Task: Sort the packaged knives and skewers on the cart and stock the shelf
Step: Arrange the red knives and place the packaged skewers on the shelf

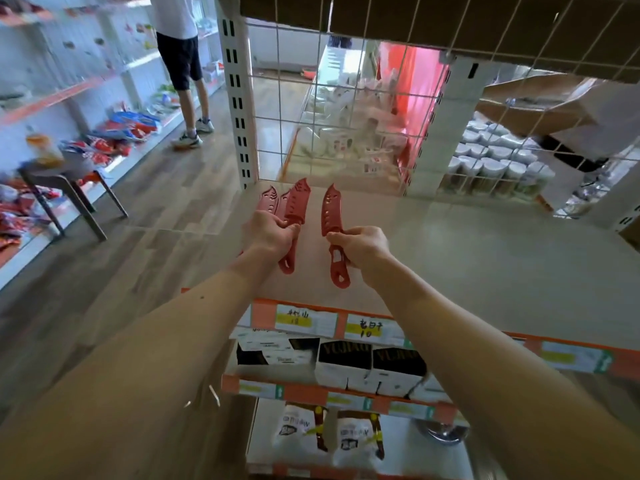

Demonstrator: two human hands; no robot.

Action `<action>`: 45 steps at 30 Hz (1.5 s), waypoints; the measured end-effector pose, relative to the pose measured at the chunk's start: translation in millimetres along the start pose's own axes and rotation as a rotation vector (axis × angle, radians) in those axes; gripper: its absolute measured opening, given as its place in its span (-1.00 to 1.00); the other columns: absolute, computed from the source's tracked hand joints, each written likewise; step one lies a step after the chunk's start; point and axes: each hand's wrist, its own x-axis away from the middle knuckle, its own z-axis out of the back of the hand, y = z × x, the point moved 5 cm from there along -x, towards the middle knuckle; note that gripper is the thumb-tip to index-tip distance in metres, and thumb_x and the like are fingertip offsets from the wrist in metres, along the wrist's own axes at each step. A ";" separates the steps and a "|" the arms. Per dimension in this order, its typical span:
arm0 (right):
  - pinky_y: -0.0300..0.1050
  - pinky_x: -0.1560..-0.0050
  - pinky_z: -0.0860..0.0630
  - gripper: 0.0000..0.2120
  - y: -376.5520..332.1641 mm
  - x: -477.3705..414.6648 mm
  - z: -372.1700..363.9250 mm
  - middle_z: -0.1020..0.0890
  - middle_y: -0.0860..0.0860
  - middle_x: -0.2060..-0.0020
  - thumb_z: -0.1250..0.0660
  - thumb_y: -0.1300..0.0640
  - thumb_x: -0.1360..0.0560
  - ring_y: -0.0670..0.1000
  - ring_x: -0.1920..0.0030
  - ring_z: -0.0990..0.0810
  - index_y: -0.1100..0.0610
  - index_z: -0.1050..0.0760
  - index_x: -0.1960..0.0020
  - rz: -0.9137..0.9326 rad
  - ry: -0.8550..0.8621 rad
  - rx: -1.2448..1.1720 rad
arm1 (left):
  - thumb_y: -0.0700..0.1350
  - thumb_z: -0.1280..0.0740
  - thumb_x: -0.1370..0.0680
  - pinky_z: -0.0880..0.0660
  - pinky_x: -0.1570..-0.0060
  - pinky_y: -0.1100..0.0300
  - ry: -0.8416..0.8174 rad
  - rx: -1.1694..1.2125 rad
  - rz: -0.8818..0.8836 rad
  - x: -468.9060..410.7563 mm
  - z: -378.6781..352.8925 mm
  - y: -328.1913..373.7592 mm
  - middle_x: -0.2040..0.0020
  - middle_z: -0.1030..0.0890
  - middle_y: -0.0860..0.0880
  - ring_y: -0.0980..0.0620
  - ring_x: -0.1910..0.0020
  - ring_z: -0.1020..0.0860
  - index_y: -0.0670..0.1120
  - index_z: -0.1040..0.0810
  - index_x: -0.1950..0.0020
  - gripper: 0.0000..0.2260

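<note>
Several red knives in hand, none yet set down. Head view, looking forward and down: grips a fan of red knives [294,202], three by the look of it, in the left hand [273,233], left fingers [290,233] curled tight round the handles, sheathed blades pointing away toward the wire grid [346,116] at the back. Pinches a single red knife [331,207] in the right hand [360,249], right fingers [341,238] clamped at the junction of blade cover and handle, handle end hanging back toward the camera. Holds the two lots just beside each other but apart, in the air over the pale shelf [467,258], near its left end, seemingly touching nothing there.

Judged as early in the stocking step: sorting apparently under way between the two hands, with laying out or hanging on this shelf left to do. No cart and no skewers anywhere in view, so no telling the amount of stock left to sort.

Lower down, behind an orange rail [620,363] with price labels [306,320], rows of black-and-white boxes [344,362] already in place, and bagged goods [294,431] on the tier beneath. Off to the left, a stool [69,188] carrying blurred items, and another person [180,57] standing in the aisle by the far shelving.
</note>
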 end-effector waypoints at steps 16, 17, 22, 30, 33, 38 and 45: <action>-0.31 0.33 -0.47 -0.82 -4.7 -9.1 8.1 -0.61 0.04 0.29 -0.43 0.15 -0.44 -0.08 0.34 -0.54 0.23 -0.63 0.02 0.023 0.015 -0.008 | -0.18 -0.34 -0.52 -0.50 -0.02 0.08 0.153 -0.285 -0.308 -4.6 4.4 22.3 -0.02 -0.65 -0.21 -0.15 0.01 -0.61 -0.23 -0.64 -0.09 -0.80; -0.31 0.34 -0.46 -0.82 -4.4 -8.9 10.1 -0.60 0.02 0.31 -0.43 0.15 -0.44 -0.09 0.35 -0.53 0.23 -0.63 0.02 0.020 0.017 -0.009 | -0.19 -0.33 -0.53 -0.50 -0.01 0.10 0.164 -0.310 -0.328 -3.0 2.6 22.2 -0.04 -0.64 -0.22 -0.15 -0.01 -0.60 -0.24 -0.63 -0.11 -0.79; -0.22 0.21 -0.55 -0.78 1.7 -9.6 16.2 -0.61 0.07 0.23 -0.44 0.15 -0.43 -0.04 0.30 -0.56 0.24 -0.62 -0.02 0.018 0.030 0.016 | -0.33 -0.21 -0.56 -0.43 -0.13 0.11 0.207 -0.450 -0.396 3.5 -7.9 13.6 -0.20 -0.51 -0.23 -0.20 -0.16 -0.46 -0.22 -0.57 -0.21 -0.74; -0.21 0.16 -0.54 -0.76 12.3 -12.6 17.9 -0.61 0.09 0.18 -0.43 0.13 -0.44 -0.04 0.27 -0.54 0.23 -0.61 -0.05 0.009 0.025 0.044 | -0.36 -0.17 -0.55 -0.40 -0.12 0.10 0.137 -0.537 -0.382 8.0 -18.6 2.6 -0.18 -0.50 -0.21 -0.21 -0.17 -0.39 -0.22 -0.50 -0.29 -0.66; -0.16 0.04 -0.56 -0.75 11.4 -13.5 16.7 -0.63 0.09 0.14 -0.44 0.13 -0.43 -0.02 0.18 -0.57 0.23 -0.61 -0.06 0.012 0.024 0.042 | -0.32 -0.15 -0.57 -0.42 -0.17 0.09 0.107 -0.521 -0.387 10.9 -22.0 6.2 -0.19 -0.50 -0.23 -0.21 -0.19 -0.42 -0.24 -0.55 -0.24 -0.70; -0.12 -0.04 -0.58 -0.75 10.0 -16.0 12.4 -0.66 0.13 0.05 -0.45 0.12 -0.42 0.00 0.13 -0.60 0.22 -0.62 -0.05 0.028 0.031 0.080 | -0.22 -0.18 -0.55 -0.41 -0.20 0.05 0.069 -0.558 -0.374 9.7 -25.8 4.8 -0.14 -0.55 -0.20 -0.18 -0.14 -0.47 -0.18 -0.57 -0.22 -0.70; -0.36 0.29 -0.45 -0.81 0.7 -14.9 4.7 -0.57 0.06 0.23 -0.38 0.15 -0.47 -0.16 0.43 -0.44 0.23 -0.64 -0.01 0.115 0.084 0.187 | -0.11 -0.21 -0.57 -0.30 -0.23 0.01 -0.035 -0.623 -0.391 11.1 -19.9 -1.5 -0.23 -0.49 -0.05 -0.10 -0.29 -0.36 -0.03 -0.53 -0.27 -0.70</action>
